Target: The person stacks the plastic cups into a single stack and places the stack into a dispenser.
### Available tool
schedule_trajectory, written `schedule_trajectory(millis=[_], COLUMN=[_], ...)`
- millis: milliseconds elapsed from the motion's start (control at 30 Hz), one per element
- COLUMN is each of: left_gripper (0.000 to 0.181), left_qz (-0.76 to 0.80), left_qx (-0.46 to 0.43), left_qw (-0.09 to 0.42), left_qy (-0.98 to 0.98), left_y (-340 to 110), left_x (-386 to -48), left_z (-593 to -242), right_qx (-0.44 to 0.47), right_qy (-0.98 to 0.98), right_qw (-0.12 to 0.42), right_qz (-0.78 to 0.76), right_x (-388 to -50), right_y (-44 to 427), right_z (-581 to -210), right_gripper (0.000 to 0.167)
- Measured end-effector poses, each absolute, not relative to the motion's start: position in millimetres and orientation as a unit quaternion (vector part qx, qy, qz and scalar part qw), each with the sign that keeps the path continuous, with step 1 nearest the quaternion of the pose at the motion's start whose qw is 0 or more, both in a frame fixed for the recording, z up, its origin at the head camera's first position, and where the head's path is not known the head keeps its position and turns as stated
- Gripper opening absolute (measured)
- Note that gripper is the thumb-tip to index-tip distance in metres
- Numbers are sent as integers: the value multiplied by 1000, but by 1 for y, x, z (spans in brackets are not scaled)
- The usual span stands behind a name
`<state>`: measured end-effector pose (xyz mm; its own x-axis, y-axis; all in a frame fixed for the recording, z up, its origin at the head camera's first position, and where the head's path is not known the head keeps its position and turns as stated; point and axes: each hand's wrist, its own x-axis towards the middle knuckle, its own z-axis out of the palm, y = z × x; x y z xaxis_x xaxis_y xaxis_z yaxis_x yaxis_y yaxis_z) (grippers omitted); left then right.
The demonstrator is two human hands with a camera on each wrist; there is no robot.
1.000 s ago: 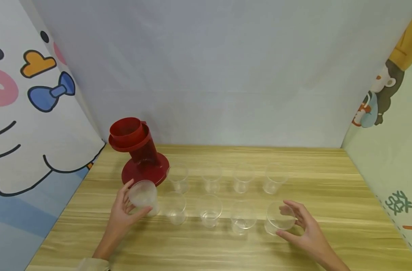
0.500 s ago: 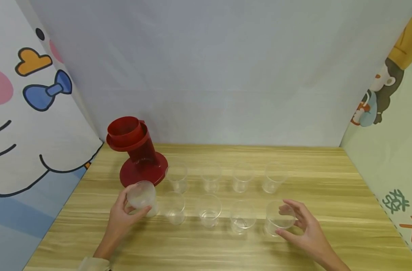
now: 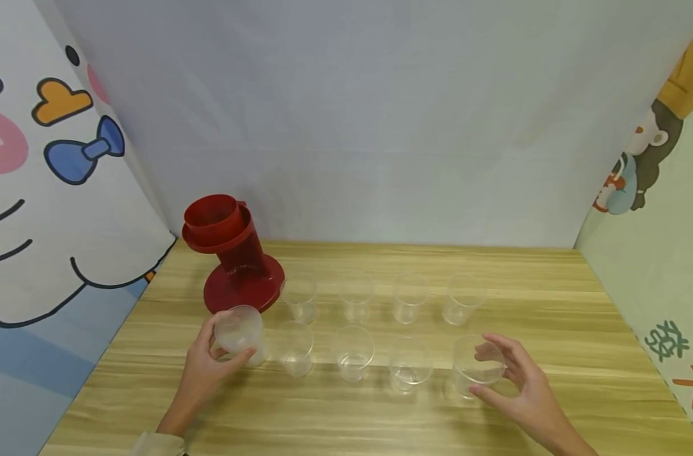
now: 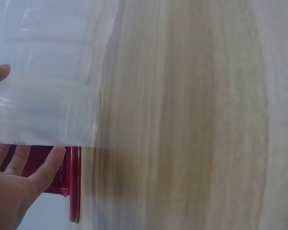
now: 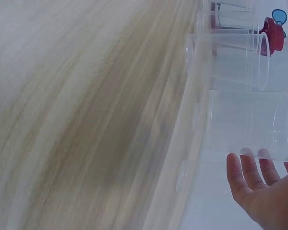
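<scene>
At the left of the head view, my left hand (image 3: pixel 203 361) grips a cloudy stack of nested plastic cups (image 3: pixel 239 330), thumb on the near side. In the left wrist view the cup stack (image 4: pixel 43 110) stands between thumb and fingers. My right hand (image 3: pixel 523 392) holds a clear plastic cup (image 3: pixel 479 362) at the right end of the front row, thumb and fingers on opposite sides. The right wrist view shows this cup (image 5: pixel 245 127) close up; whether its base touches the table cannot be told. Between the hands stand more clear cups, including a front-row cup (image 3: pixel 352 356).
Behind the stack stands a red holder (image 3: pixel 244 285) with a round base and a ring-shaped top. A back row of several clear cups, one a clear cup (image 3: pixel 410 301), lines the wooden table (image 3: pixel 352 424). A pale backdrop (image 3: pixel 369 126) rises behind.
My right hand and its cup have shifted slightly to the right, away from the neighbouring cup. My left hand keeps its grip on the stack, nearly still.
</scene>
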<state>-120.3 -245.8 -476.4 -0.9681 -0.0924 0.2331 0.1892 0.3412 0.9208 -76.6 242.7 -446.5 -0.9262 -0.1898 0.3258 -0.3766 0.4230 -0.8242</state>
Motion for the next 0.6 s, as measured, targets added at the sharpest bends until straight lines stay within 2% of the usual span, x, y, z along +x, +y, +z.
schedule_trajectory(millis=[600], left_gripper=[71], left_qz=[-578], left_qx=[-28], left_qw=[116], left_qy=[-807], left_y=[-246], left_x=[-119], left_z=[-477], right_qx=[187], right_qy=[-837], right_qw=[94], right_qz=[506], right_x=[-74], right_y=[237], right_z=[-424], right_gripper=[78])
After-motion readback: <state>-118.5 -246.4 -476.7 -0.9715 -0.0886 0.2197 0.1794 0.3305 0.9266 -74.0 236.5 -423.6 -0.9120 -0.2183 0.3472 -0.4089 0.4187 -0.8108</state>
